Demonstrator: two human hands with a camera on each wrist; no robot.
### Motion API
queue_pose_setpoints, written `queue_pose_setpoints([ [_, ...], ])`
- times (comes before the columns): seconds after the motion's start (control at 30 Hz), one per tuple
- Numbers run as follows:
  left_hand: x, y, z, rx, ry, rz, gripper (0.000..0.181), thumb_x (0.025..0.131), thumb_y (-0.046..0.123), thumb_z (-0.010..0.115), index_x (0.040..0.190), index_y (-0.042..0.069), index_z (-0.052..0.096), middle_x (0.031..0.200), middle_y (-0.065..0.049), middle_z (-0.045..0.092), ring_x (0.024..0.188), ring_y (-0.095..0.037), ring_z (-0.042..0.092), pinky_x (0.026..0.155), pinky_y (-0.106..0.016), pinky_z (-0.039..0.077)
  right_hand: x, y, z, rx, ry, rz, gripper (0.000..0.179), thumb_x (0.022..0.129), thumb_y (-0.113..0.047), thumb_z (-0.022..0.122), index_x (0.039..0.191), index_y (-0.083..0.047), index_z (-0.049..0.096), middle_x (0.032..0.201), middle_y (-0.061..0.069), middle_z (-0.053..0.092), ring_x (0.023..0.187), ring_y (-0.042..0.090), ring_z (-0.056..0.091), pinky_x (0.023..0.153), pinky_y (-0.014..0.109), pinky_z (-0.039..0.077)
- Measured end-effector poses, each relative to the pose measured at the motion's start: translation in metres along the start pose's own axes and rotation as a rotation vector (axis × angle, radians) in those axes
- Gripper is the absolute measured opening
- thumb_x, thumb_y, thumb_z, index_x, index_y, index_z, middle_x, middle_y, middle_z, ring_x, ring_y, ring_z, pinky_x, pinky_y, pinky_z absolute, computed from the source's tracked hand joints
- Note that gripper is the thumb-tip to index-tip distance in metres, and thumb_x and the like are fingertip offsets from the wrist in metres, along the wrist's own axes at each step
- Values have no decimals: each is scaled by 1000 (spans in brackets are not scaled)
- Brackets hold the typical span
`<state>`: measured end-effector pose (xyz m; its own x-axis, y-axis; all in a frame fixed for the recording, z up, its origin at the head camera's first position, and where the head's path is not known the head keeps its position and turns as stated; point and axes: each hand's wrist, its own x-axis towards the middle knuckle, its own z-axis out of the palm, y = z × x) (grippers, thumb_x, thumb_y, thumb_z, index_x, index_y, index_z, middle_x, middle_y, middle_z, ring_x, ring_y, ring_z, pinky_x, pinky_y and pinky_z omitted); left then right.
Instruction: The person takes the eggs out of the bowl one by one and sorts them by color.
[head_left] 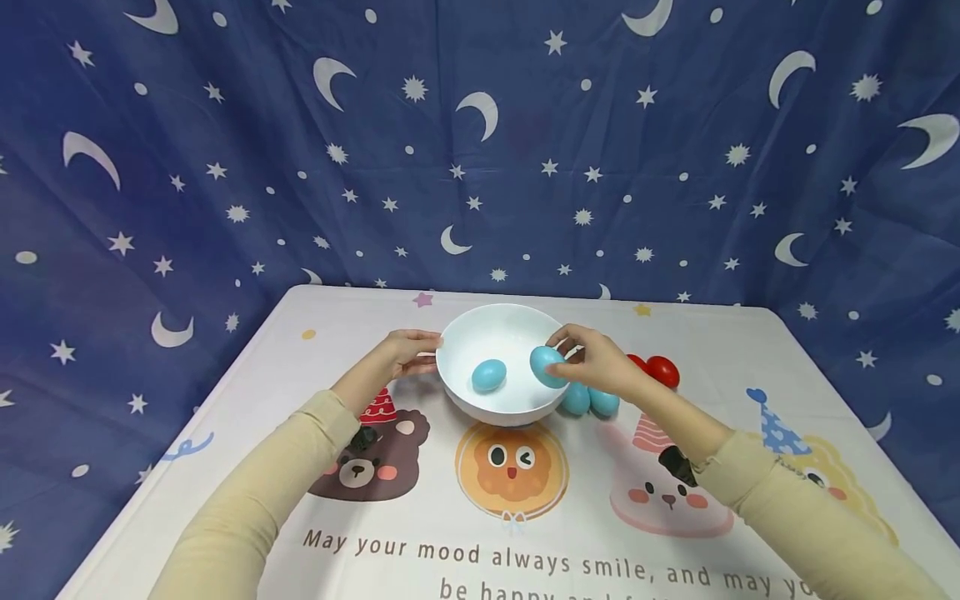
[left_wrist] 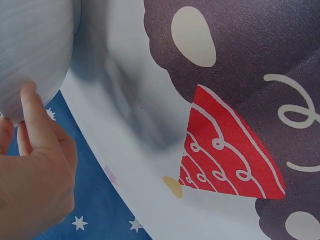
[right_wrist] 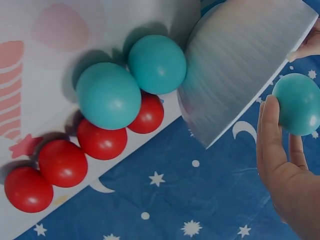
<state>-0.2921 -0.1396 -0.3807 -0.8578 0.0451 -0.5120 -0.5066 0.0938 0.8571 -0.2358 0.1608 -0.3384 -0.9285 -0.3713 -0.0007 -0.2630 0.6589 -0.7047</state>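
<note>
A white bowl (head_left: 504, 333) stands near the middle of the table, and a light-blue egg (head_left: 489, 376) lies inside it. My left hand (head_left: 411, 352) grips the bowl's left side, its fingers at the rim and outer wall. Over the bowl's right part, my right hand (head_left: 600, 362) pinches another light-blue egg (head_left: 546, 367) between thumb and fingers. Two more blue eggs (right_wrist: 108, 96) rest on the table beside the bowl's right side. Past them, several red eggs (right_wrist: 63, 163) lie in a row, partly hidden in the head view by my right hand.
The table's white cloth (head_left: 360, 542) carries printed cartoon faces and lettering. A dark blue curtain (head_left: 525, 167) with moons and stars hangs behind the table's far edge.
</note>
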Motion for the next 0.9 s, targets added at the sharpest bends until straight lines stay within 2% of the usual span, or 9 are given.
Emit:
queue_pose_setpoints([
  [0.27, -3, 5, 1, 17, -10, 0, 43, 94, 12, 58, 135, 6, 49, 83, -3, 61, 62, -7, 64, 67, -20, 62, -12, 9, -9, 30, 18, 34, 36, 85, -20, 70, 114, -3, 56, 105, 17, 60, 81, 22, 58, 72, 27, 59],
  [0.53, -2, 7, 3, 14, -15, 9, 43, 94, 12, 58, 135, 5, 49, 82, -3, 60, 62, -7, 63, 65, -20, 62, -24, 18, -18, 72, 38, 38, 36, 85, -15, 68, 114, 2, 54, 107, 23, 60, 81, 21, 64, 76, 41, 63],
  [0.77, -2, 4, 1, 8, -2, 8, 43, 94, 13, 58, 136, 6, 49, 83, -3, 60, 62, -8, 63, 65, -21, 62, -34, 26, -23, 78, 53, 60, 36, 86, -14, 67, 115, 4, 54, 107, 23, 59, 72, 17, 61, 71, 33, 63],
  [0.9, -3, 3, 1, 10, -3, 6, 43, 94, 13, 58, 135, 6, 49, 83, -3, 60, 62, -8, 63, 66, -21, 62, -41, 32, -25, 52, 71, 75, 36, 86, -16, 68, 114, 3, 55, 107, 23, 59, 79, 20, 62, 68, 29, 63],
])
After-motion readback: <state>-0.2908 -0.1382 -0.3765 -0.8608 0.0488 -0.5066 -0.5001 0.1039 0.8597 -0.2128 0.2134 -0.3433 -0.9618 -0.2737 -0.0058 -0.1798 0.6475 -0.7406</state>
